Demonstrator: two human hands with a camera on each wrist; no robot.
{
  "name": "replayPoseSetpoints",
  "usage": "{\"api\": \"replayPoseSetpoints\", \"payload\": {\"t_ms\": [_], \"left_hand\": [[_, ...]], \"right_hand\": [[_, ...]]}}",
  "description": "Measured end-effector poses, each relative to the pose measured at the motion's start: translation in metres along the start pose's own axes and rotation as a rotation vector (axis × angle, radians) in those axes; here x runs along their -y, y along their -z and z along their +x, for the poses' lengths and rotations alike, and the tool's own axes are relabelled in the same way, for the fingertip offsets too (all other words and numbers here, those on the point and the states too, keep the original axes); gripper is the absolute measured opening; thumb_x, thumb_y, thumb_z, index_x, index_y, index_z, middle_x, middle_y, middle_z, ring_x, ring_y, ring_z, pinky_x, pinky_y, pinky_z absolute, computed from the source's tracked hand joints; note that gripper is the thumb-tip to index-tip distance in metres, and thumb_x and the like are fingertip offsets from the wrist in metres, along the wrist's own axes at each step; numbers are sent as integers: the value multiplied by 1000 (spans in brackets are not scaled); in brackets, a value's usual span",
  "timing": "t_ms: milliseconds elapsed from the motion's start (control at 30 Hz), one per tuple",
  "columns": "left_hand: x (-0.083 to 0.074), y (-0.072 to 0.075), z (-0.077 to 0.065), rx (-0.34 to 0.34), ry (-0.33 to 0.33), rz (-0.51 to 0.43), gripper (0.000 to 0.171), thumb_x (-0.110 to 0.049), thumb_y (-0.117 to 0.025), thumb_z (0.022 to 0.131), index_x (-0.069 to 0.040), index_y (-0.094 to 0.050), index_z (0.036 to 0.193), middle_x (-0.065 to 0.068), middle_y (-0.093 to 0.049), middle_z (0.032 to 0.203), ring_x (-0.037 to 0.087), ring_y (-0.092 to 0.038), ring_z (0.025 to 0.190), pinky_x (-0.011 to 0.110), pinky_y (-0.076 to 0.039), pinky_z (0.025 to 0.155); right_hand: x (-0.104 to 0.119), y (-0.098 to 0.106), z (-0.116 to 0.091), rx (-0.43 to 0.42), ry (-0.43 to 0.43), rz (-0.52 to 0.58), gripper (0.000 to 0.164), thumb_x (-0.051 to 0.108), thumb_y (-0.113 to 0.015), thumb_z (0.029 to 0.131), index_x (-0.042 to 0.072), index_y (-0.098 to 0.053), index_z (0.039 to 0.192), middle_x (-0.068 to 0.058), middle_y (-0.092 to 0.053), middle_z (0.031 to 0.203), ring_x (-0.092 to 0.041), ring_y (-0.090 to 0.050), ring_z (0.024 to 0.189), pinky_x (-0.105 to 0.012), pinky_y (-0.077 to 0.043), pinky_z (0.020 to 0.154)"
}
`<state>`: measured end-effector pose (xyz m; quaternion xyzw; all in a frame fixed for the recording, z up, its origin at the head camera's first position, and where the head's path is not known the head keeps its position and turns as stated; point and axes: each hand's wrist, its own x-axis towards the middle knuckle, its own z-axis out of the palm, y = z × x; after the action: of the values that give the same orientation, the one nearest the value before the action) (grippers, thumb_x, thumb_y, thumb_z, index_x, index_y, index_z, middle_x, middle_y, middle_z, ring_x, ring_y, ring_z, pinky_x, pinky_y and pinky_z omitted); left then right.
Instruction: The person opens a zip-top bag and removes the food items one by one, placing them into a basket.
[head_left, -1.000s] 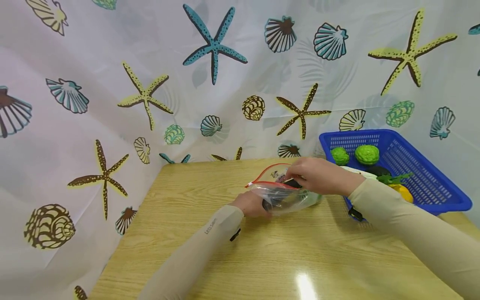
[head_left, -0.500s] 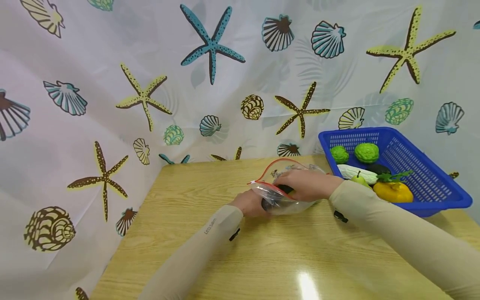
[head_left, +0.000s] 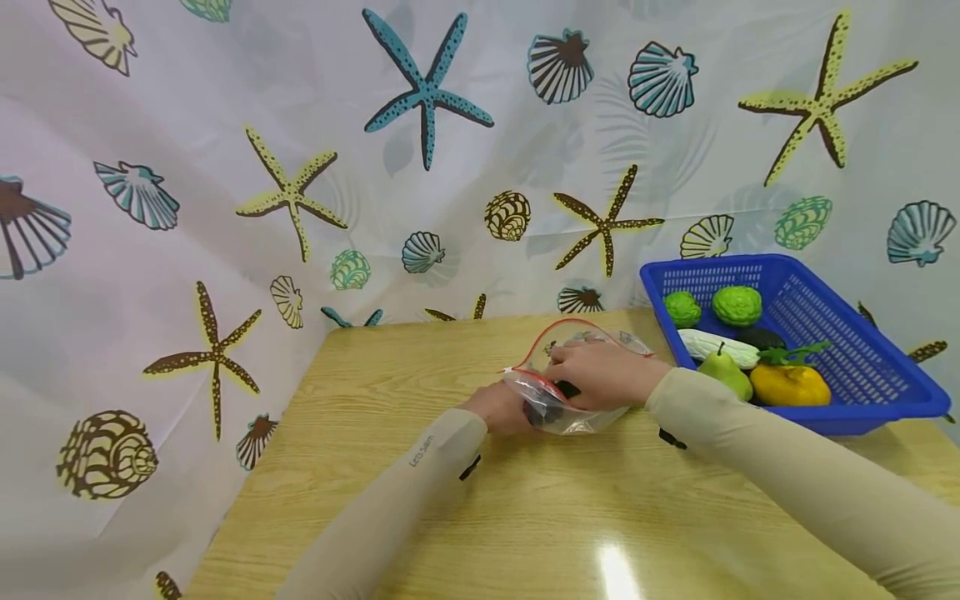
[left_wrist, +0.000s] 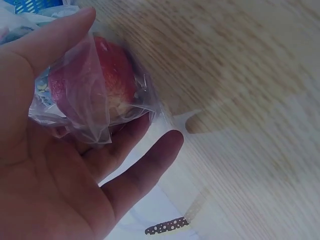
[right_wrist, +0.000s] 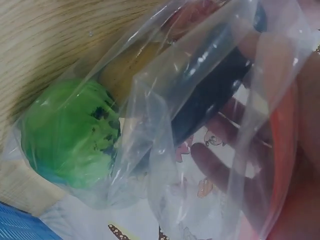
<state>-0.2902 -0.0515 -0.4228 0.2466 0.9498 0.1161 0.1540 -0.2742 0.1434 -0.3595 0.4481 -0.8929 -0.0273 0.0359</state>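
Two beige sleeves (head_left: 397, 500) reaching in from the near side, over wood-grain table (head_left: 540, 533). Farther in, left hand (head_left: 504, 408) at the left end of a transparent zip bag (head_left: 592, 423); fingers loosely spread, unclenched, thumb and fingertips either side of a film-covered red apple-like fruit (left_wrist: 117, 75). Right hand (head_left: 600, 371) in the bag's gaping mouth, thumb and fingers around a long dark vegetable (right_wrist: 215, 95), probably an eggplant; a grasp by the look of it, though blurred by plastic. Also bagged: round green produce (right_wrist: 70, 132).

Probably best to seat the dark vegetable low, steady the bag from the left, and keep knuckles off the red seal (head_left: 534, 340) to avoid snagging.

Least room on the right, with the right sleeve just beside the blue perforated basket (head_left: 892, 412), holding a green pear (head_left: 725, 377) and yellow squash (head_left: 790, 386); more to left and near. Farthest, beyond the table's far edge, starfish-and-shell curtain (head_left: 442, 192).
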Motion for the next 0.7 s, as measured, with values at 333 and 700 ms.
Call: {"api": "replayPoseSetpoints", "payload": {"t_ms": [333, 700], "left_hand": [[-2, 1, 0, 9, 13, -32, 69, -49, -80, 68, -18, -59, 126, 0, -63, 117, 14, -56, 93, 40, -48, 85], [6, 4, 2, 56, 26, -96, 66, -50, -78, 70, -20, -55, 124, -4, -63, 103, 12, -55, 85, 35, -48, 76]], "right_hand": [[-2, -4, -3, -48, 21, 0, 35, 29, -69, 86, 16, -65, 118, -2, -64, 112, -20, -52, 106, -45, -45, 92], [-10, 10, -5, -135, -44, -12, 46, 29, -64, 90, 10, -55, 131, -10, -61, 112, -25, -51, 105, -48, -48, 89]]}}
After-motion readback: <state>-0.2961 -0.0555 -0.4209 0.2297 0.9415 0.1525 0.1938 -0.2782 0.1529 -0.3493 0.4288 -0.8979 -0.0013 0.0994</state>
